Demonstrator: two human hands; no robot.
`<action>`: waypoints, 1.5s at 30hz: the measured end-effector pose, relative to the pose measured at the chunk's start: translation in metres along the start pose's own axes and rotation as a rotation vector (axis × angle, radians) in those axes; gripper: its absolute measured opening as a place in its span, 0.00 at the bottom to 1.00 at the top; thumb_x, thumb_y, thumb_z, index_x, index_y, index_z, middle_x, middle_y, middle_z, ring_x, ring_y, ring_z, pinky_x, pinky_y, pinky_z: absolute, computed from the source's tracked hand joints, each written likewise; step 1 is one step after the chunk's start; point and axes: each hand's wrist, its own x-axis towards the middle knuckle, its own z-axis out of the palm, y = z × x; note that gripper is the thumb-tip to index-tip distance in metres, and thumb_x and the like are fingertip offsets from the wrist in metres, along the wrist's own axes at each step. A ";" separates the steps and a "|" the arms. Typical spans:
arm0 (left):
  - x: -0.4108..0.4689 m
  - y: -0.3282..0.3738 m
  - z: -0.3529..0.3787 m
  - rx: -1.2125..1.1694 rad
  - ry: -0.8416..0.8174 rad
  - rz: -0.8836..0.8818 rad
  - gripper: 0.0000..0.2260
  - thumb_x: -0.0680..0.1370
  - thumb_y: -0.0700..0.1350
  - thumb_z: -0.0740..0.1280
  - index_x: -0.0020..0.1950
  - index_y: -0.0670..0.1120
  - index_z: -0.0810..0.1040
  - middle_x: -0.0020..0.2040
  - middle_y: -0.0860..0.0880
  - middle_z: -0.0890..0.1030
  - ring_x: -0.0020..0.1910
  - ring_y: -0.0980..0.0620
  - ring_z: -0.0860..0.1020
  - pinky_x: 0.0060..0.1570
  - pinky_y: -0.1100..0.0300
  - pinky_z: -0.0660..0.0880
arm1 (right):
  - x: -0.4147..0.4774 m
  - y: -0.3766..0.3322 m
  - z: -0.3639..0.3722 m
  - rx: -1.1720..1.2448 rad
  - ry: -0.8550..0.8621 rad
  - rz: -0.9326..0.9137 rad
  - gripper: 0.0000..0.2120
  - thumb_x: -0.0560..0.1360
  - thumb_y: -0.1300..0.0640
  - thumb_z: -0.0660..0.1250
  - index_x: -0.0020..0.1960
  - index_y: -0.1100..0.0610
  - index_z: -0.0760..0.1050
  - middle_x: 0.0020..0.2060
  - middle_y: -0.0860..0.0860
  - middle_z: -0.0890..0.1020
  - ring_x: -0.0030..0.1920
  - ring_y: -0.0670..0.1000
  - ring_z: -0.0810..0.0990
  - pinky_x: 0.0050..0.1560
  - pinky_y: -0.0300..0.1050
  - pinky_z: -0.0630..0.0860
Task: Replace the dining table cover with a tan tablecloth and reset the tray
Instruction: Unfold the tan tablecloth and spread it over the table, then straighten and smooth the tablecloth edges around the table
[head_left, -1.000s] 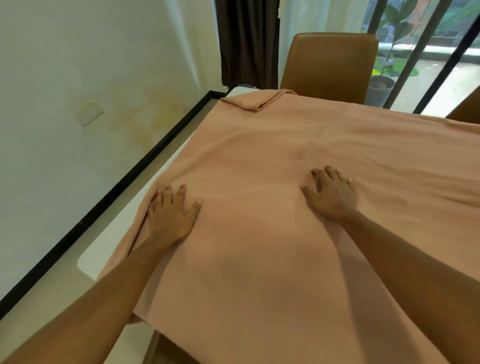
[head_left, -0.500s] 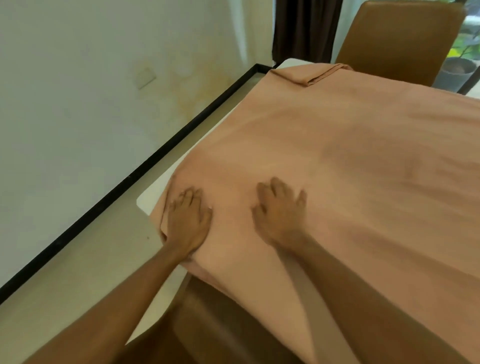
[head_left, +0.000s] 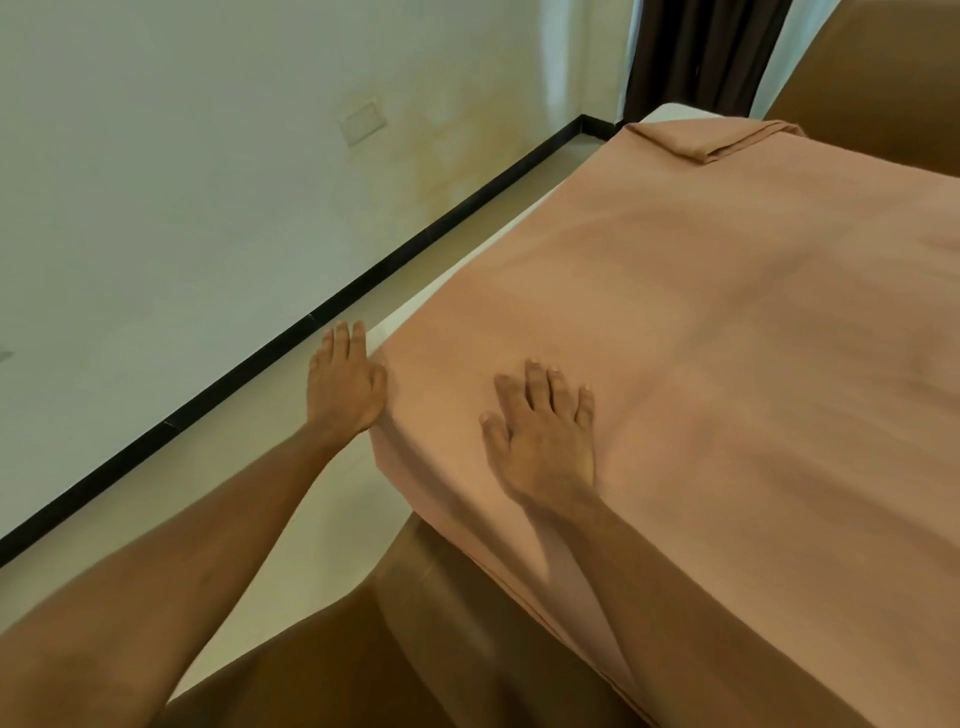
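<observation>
My one feed is the head camera, set above the near left corner of the table and looking forward and steeply down. It is close in: the left hand and right hand sit mid-frame. Beyond them it faces along the tan tablecloth to a far chair, with the wall at left.

A home dining room: clothed table, brown padded chairs, dark curtain, plastered wall.
</observation>
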 end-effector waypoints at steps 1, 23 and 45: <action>0.001 0.011 -0.002 -0.001 0.022 0.037 0.28 0.84 0.52 0.53 0.80 0.41 0.53 0.80 0.39 0.55 0.80 0.40 0.51 0.77 0.42 0.53 | 0.000 0.001 0.000 -0.001 -0.001 -0.002 0.29 0.81 0.38 0.43 0.80 0.45 0.52 0.82 0.53 0.50 0.81 0.57 0.46 0.78 0.64 0.41; 0.082 0.210 0.035 -0.196 -0.136 0.531 0.25 0.82 0.54 0.55 0.79 0.49 0.62 0.80 0.44 0.58 0.79 0.44 0.55 0.77 0.42 0.50 | 0.043 0.044 -0.048 0.268 0.290 0.278 0.17 0.79 0.50 0.61 0.66 0.47 0.74 0.66 0.47 0.76 0.63 0.54 0.71 0.61 0.50 0.67; -0.070 0.318 0.038 -0.218 -0.075 1.061 0.21 0.77 0.50 0.60 0.69 0.49 0.77 0.71 0.44 0.74 0.71 0.42 0.72 0.69 0.44 0.67 | -0.206 0.281 -0.115 -0.043 0.376 0.735 0.18 0.79 0.46 0.64 0.67 0.49 0.76 0.70 0.50 0.75 0.67 0.57 0.73 0.66 0.56 0.69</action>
